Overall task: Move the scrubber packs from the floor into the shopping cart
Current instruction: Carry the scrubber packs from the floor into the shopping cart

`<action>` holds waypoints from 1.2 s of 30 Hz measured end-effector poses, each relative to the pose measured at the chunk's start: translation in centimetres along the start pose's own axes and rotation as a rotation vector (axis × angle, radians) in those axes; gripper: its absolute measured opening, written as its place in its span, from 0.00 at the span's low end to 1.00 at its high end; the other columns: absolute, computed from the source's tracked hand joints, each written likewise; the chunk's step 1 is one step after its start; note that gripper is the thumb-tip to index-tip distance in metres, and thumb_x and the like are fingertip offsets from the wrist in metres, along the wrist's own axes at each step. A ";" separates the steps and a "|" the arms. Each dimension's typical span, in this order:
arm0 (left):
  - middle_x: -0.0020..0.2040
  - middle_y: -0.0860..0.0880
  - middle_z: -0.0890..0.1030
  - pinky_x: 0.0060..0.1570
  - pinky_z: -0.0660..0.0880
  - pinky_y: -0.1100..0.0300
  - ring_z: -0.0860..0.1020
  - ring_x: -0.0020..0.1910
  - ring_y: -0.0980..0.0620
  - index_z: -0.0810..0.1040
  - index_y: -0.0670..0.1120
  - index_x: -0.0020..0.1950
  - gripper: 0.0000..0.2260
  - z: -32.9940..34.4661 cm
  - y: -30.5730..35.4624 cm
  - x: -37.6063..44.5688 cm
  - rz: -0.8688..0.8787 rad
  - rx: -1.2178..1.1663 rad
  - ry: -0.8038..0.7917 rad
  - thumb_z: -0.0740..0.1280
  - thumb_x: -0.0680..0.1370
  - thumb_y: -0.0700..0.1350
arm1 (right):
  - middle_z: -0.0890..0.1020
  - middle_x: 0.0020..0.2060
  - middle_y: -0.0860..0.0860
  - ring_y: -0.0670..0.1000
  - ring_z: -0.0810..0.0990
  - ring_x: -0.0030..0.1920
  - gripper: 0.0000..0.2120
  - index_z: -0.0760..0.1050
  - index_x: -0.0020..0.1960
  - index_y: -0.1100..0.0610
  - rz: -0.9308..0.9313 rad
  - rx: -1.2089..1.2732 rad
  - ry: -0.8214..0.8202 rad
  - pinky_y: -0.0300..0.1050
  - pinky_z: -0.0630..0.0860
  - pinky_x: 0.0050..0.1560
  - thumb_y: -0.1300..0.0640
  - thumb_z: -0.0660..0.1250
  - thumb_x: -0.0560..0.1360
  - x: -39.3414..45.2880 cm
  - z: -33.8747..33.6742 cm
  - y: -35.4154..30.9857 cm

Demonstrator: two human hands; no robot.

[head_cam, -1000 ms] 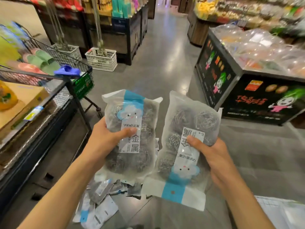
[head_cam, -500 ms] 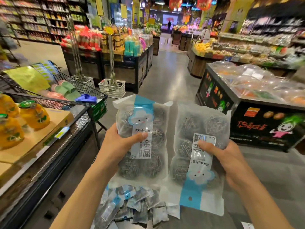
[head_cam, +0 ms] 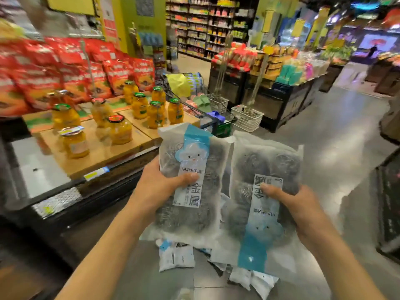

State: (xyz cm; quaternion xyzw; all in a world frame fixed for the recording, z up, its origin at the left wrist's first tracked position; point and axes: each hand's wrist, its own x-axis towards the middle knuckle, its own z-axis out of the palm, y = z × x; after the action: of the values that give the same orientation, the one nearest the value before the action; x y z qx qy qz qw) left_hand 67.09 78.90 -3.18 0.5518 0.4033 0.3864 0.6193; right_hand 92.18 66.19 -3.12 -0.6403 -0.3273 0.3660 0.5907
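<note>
While each hand, left (head_cam: 161, 187) and right (head_cam: 303, 210), pinches a scrubber pack (head_cam: 190, 182) mid-body between thumb and fingers, we judge them light, soft, slippery; cart (head_cam: 207, 113) at twelve o'clock.

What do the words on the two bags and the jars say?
"金属": white label of the steel-wool scrubber pack in the left hand.
Same label, upside down, on the scrubber pack in the right hand.
Brand line and small number: too blurred.
Yellow fruit jars, red bags, hanging signs: unreadable.
</note>
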 end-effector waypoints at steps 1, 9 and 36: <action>0.52 0.49 0.88 0.56 0.81 0.42 0.87 0.50 0.46 0.80 0.50 0.61 0.24 -1.6 -0.2 -1.9 -0.005 0.003 0.036 0.81 0.68 0.38 | 0.88 0.43 0.59 0.58 0.88 0.39 0.12 0.83 0.51 0.62 0.016 -0.009 -0.048 0.50 0.84 0.36 0.61 0.76 0.68 -0.6 1.3 0.4; 0.50 0.48 0.88 0.53 0.82 0.48 0.87 0.49 0.47 0.82 0.48 0.58 0.19 -13.8 -2.4 -18.4 -0.024 -0.026 0.467 0.79 0.70 0.36 | 0.87 0.32 0.53 0.50 0.85 0.29 0.09 0.81 0.51 0.63 0.066 -0.066 -0.451 0.40 0.78 0.26 0.64 0.75 0.72 -6.7 14.9 2.0; 0.44 0.57 0.88 0.38 0.81 0.62 0.87 0.43 0.56 0.79 0.53 0.53 0.21 -54.8 -9.9 -66.1 -0.189 -0.031 1.260 0.83 0.66 0.40 | 0.89 0.46 0.49 0.48 0.88 0.44 0.14 0.81 0.57 0.55 -0.088 -0.379 -1.226 0.40 0.81 0.39 0.60 0.77 0.73 -45.5 62.5 7.7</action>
State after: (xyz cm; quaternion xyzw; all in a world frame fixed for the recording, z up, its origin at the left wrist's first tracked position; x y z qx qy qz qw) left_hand -8.16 37.25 -11.81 0.1719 0.7315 0.5863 0.3025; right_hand 15.07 59.03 -9.19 -0.3940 -0.6905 0.5769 0.1876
